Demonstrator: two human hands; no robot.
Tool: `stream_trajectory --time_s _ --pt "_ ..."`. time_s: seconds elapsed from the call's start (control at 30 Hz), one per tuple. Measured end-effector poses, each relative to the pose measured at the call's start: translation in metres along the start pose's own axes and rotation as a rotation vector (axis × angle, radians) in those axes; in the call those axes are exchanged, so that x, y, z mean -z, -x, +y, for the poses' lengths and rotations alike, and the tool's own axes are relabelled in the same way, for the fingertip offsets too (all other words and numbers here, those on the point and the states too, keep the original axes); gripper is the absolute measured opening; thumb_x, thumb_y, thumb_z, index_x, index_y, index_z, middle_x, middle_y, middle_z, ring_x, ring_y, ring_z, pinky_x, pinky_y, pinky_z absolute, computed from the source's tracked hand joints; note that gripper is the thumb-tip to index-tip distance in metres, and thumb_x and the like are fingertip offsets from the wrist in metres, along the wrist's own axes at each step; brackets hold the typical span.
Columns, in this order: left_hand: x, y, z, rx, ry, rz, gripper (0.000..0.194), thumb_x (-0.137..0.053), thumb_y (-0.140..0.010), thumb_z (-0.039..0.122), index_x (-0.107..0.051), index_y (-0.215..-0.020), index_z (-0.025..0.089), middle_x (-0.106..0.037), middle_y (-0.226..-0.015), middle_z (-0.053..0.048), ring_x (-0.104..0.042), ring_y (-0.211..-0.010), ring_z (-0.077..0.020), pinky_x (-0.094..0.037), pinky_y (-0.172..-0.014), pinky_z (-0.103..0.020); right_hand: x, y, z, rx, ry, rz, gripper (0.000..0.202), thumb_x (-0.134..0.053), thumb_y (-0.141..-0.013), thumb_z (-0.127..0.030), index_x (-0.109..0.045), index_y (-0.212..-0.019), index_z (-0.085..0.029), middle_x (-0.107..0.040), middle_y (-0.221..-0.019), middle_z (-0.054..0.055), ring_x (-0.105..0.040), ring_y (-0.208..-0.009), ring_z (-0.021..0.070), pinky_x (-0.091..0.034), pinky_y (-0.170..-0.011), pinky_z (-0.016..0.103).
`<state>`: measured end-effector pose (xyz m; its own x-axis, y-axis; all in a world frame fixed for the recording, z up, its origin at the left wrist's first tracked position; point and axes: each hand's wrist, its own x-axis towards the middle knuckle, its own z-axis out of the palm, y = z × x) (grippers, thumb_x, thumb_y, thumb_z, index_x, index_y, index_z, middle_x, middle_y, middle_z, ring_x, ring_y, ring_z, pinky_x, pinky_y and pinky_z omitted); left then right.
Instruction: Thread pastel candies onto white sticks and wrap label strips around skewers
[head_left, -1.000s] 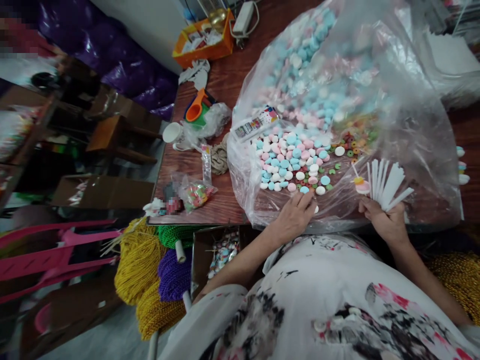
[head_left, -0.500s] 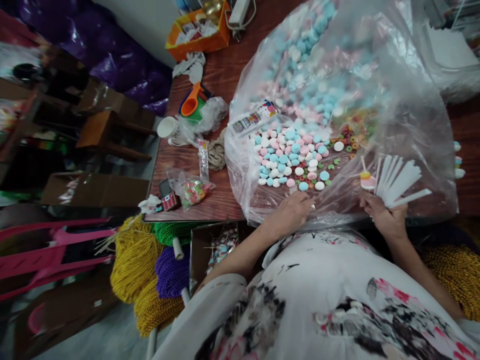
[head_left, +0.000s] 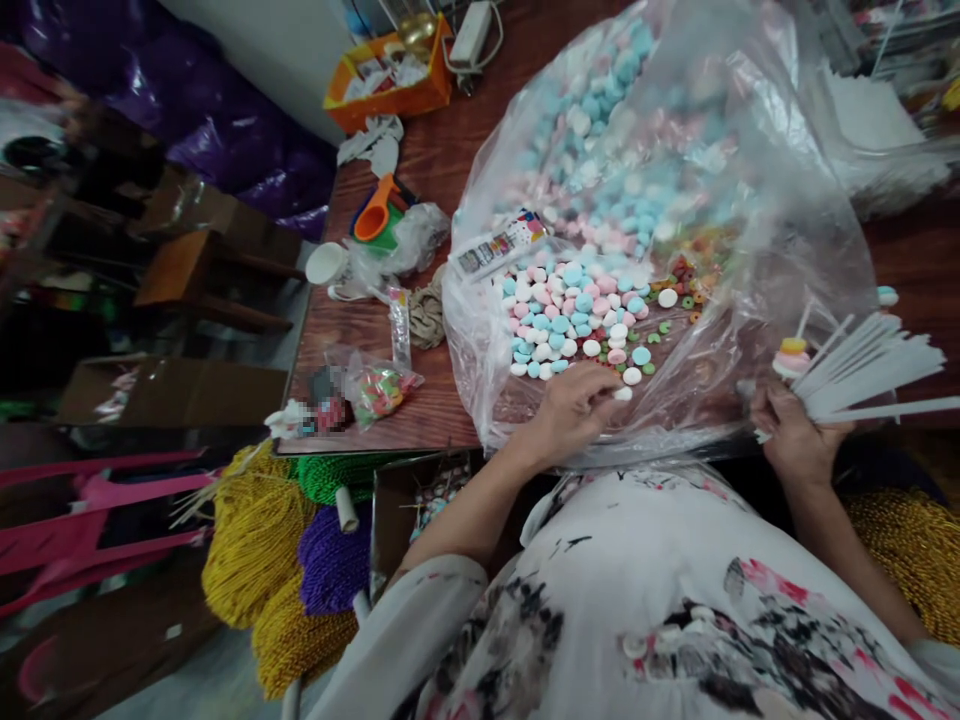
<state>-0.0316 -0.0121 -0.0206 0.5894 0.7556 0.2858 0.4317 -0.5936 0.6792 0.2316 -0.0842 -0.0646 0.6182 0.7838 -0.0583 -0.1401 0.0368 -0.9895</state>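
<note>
My left hand [head_left: 574,410] pinches a white candy [head_left: 622,394] at the near edge of the candy pile. Pink, blue and white round candies [head_left: 559,320] lie on a large clear plastic bag [head_left: 675,400], with many more under its film farther back. Small green and red rings [head_left: 664,328] sit at the pile's right. On the right, my right hand [head_left: 795,430] is closed around a fan of white sticks [head_left: 874,365]. A stick with yellow and pink-white pieces [head_left: 793,357] on it rises above that hand's fingers. A printed packet [head_left: 502,245] rests on the bag.
At the table's left are an orange scoop [head_left: 379,212], a white cup [head_left: 326,264] and a bag of colored rings [head_left: 381,390]. An orange box [head_left: 390,85] stands at the back. Below the front edge are an open box [head_left: 397,510] and yellow bead bundles [head_left: 259,540].
My left hand has lifted slightly and now shows a white candy at its fingertips. My right hand, with the sticks and the loaded stick, has moved right. The whole view has shifted slightly.
</note>
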Motion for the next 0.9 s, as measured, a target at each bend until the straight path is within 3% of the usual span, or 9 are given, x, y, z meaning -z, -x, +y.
stream_trajectory --time_s 0.07,0.17,0.3,0.4,0.5,0.57,0.63,0.73,0.9 --pt "-0.003 -0.027 -0.005 -0.033 -0.078 -0.047 0.010 -0.059 -0.092 0.024 -0.066 -0.094 0.017 -0.072 -0.095 -0.008 -0.061 -0.090 -0.0186 -0.048 -0.087 -0.036 0.003 0.000 0.009 -0.008 0.049 -0.002 0.034 -0.078 -0.076 -0.038 -0.055 -0.059 -0.018 -0.053 -0.057 -0.003 -0.043 -0.045 0.0075 -0.030 -0.039 0.023" --pt "-0.017 -0.061 -0.015 -0.038 -0.281 -0.263 0.010 -0.058 -0.087 0.015 -0.068 -0.086 0.014 -0.072 -0.092 -0.012 -0.058 -0.096 -0.0250 -0.046 -0.091 -0.042 0.004 0.002 0.015 0.009 0.075 -0.001 0.033 -0.077 -0.076 -0.039 -0.057 -0.061 -0.018 -0.054 -0.056 -0.003 -0.045 -0.046 0.0074 -0.033 -0.041 0.022" --pt "-0.032 -0.072 -0.018 -0.009 -0.431 -0.376 0.017 -0.052 -0.083 0.008 -0.069 -0.084 0.012 -0.070 -0.088 -0.015 -0.056 -0.098 -0.0289 -0.046 -0.095 -0.048 0.004 0.003 0.014 0.030 0.034 -0.029 0.033 -0.077 -0.078 -0.038 -0.057 -0.060 -0.018 -0.053 -0.056 -0.003 -0.042 -0.044 0.0068 -0.030 -0.040 0.023" --pt "-0.032 -0.060 -0.013 -0.002 -0.335 -0.269 0.021 -0.055 -0.082 0.009 -0.070 -0.095 0.013 -0.070 -0.093 -0.012 -0.058 -0.096 -0.0255 -0.046 -0.097 -0.046 0.010 0.006 0.016 0.108 0.130 -0.065 0.035 -0.072 -0.083 -0.041 -0.059 -0.060 -0.019 -0.055 -0.058 -0.001 -0.047 -0.048 0.0101 -0.037 -0.044 0.025" --pt "-0.028 -0.048 -0.004 0.133 -0.042 -0.019 0.044 -0.062 -0.079 0.014 -0.063 -0.124 0.016 -0.069 -0.099 -0.007 -0.060 -0.087 -0.0180 -0.051 -0.085 -0.035 0.018 0.013 0.017 0.251 0.348 -0.137 0.029 -0.072 -0.084 -0.039 -0.064 -0.062 -0.021 -0.063 -0.063 0.002 -0.059 -0.059 0.0168 -0.051 -0.059 0.032" --pt "-0.027 -0.044 0.002 0.240 0.191 0.128 0.054 -0.066 -0.079 0.019 -0.059 -0.132 0.016 -0.066 -0.097 -0.005 -0.059 -0.078 -0.0131 -0.051 -0.072 -0.027 0.019 0.017 0.013 0.318 0.469 -0.304 0.020 -0.072 -0.083 -0.035 -0.068 -0.068 -0.022 -0.065 -0.064 0.003 -0.059 -0.058 0.0173 -0.051 -0.060 0.032" --pt "-0.027 -0.041 0.009 0.306 0.365 0.228 0.047 -0.069 -0.078 0.021 -0.065 -0.125 0.017 -0.063 -0.097 -0.004 -0.058 -0.078 -0.0111 -0.049 -0.064 -0.022 0.015 0.019 0.006 0.330 0.528 -0.541 0.009 -0.068 -0.085 -0.030 -0.073 -0.084 -0.023 -0.063 -0.063 0.001 -0.055 -0.054 0.0153 -0.048 -0.055 0.029" --pt "-0.027 -0.038 0.018 0.324 0.518 0.288 0.030 -0.071 -0.076 0.021 -0.073 -0.106 0.018 -0.060 -0.100 -0.005 -0.059 -0.085 -0.0112 -0.051 -0.065 -0.019 0.004 0.020 -0.007 0.311 0.547 -0.710 0.015 -0.059 -0.089 -0.026 -0.072 -0.096 -0.023 -0.061 -0.063 -0.001 -0.055 -0.054 0.0142 -0.046 -0.055 0.026" --pt "-0.020 -0.029 0.019 0.302 0.765 0.235 0.033 -0.083 -0.070 0.028 -0.076 -0.101 0.019 -0.063 -0.106 -0.006 -0.063 -0.098 -0.0151 -0.055 -0.078 -0.025 -0.007 0.020 -0.011 0.277 0.534 -0.675 0.019 -0.059 -0.088 -0.024 -0.072 -0.102 -0.024 -0.061 -0.064 -0.003 -0.053 -0.054 0.0139 -0.046 -0.058 0.026"
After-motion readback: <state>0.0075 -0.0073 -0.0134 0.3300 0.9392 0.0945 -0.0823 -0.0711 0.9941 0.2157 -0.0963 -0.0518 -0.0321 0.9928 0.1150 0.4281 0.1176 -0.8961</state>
